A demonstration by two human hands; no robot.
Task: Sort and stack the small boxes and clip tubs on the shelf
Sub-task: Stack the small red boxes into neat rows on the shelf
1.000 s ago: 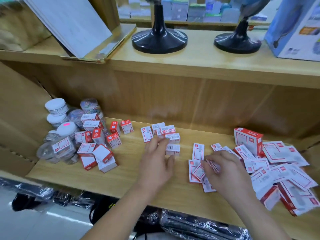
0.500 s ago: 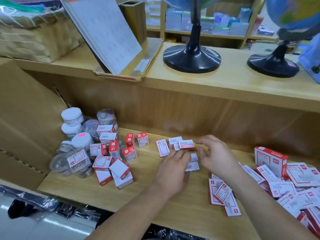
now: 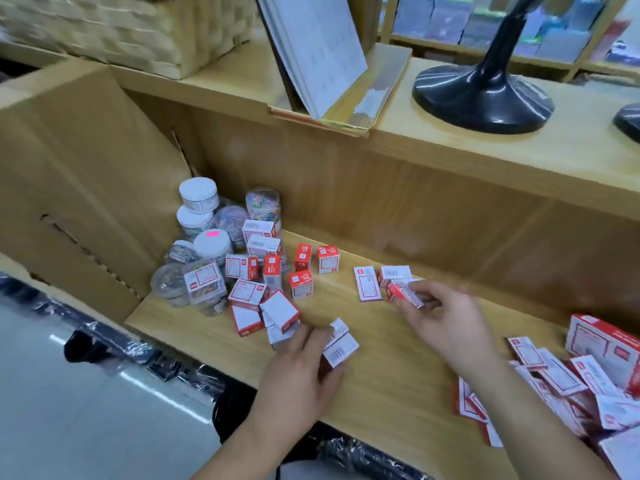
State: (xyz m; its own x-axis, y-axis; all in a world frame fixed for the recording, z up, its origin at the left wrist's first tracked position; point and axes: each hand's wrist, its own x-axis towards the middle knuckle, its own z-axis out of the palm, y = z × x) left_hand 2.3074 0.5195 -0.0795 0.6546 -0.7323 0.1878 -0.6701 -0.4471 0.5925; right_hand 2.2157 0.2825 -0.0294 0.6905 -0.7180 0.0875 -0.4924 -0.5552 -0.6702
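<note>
On the wooden shelf point(image 3: 388, 368), my left hand point(image 3: 298, 368) grips two small white boxes point(image 3: 340, 344) just above the board, near its front edge. My right hand point(image 3: 446, 323) pinches a small red-and-white box point(image 3: 403, 293) a little further back. Two more small boxes point(image 3: 367, 283) lie flat beside it. A loose cluster of red-and-white boxes point(image 3: 273, 282) sits to the left. Behind them stand several round clip tubs point(image 3: 199, 195) with white lids or clear walls.
A heap of flat red-and-white boxes point(image 3: 568, 386) and one larger box point(image 3: 604, 344) fill the shelf's right end. A cardboard flap point(image 3: 86, 188) walls the left side. Above are a globe base point(image 3: 483, 95), a gold tray point(image 3: 367, 98) and a woven basket point(image 3: 131, 26).
My left hand has drawn back toward the front edge with two boxes. My right hand has lifted a box from the middle group. The view has swung left and down.
</note>
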